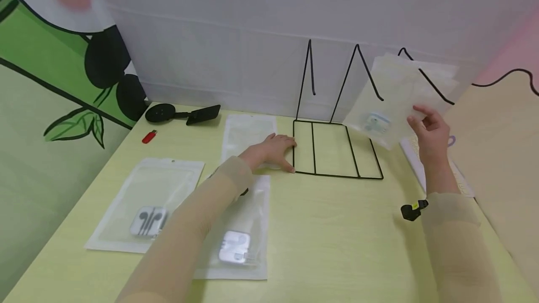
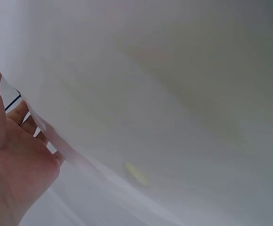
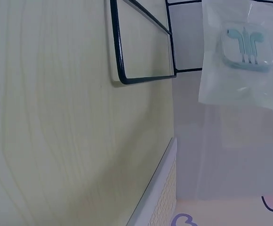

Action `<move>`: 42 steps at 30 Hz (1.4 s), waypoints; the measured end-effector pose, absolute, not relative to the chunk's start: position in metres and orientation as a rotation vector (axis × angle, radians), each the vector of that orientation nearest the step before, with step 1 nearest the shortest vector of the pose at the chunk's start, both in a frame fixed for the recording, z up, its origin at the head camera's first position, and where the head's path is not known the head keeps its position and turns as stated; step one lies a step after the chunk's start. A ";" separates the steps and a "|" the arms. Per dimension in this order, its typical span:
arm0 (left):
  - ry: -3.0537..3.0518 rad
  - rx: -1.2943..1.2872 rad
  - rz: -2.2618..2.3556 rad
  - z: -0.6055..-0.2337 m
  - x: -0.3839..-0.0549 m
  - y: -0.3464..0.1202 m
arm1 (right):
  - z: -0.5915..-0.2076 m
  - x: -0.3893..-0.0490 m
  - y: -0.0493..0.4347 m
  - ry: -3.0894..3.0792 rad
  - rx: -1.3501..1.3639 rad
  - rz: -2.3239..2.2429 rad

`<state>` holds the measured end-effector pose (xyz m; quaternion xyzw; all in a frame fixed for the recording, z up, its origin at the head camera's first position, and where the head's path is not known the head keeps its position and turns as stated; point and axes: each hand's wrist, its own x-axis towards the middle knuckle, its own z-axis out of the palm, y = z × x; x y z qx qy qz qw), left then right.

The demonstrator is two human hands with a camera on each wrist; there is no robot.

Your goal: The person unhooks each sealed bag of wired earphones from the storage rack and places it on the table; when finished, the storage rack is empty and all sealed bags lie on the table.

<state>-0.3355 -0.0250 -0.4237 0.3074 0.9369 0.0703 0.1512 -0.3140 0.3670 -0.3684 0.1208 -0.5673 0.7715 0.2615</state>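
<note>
My right hand (image 1: 433,134) pinches the edge of a clear-and-white zip bag (image 1: 379,102), one of several overlapping at the right hook of a black wire display rack (image 1: 336,175). Boxed earphones (image 3: 247,47) show through the bag in the right wrist view. On the rack's left side, my left hand (image 1: 273,151) touches the base wire with thumb and fingertips spread apart. In the left wrist view a blurred whitish sheet (image 2: 150,94) covers most of the picture beside that hand. How the bags sit on the hook is hard to make out.
More zip bags lie on the table left of the rack: one (image 1: 168,176) and another (image 1: 252,214) with boxed earphones, and one (image 1: 248,130) partly behind my left hand. Further left are a black folding stand (image 1: 183,114) and a red USB stick (image 1: 149,136). A white patterned item (image 1: 459,176) lies right.
</note>
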 end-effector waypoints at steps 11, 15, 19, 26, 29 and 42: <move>2.695 0.848 0.247 -0.419 -0.339 -0.022 | -0.360 -0.311 0.362 -1.622 -0.041 1.791; 2.704 0.840 0.241 -0.423 -0.343 -0.021 | -0.358 -0.310 0.363 -1.655 0.016 1.727; 2.712 0.829 0.232 -0.425 -0.345 -0.019 | -0.357 -0.307 0.367 -1.755 0.027 1.603; 2.705 0.835 0.234 -0.423 -0.348 -0.016 | -0.351 -0.299 0.377 -1.954 0.032 1.294; 2.703 0.827 0.239 -0.420 -0.350 -0.015 | -0.347 -0.296 0.381 -1.986 0.064 1.211; 2.685 0.809 0.266 -0.417 -0.363 -0.015 | -0.321 -0.289 0.396 -2.091 0.162 1.121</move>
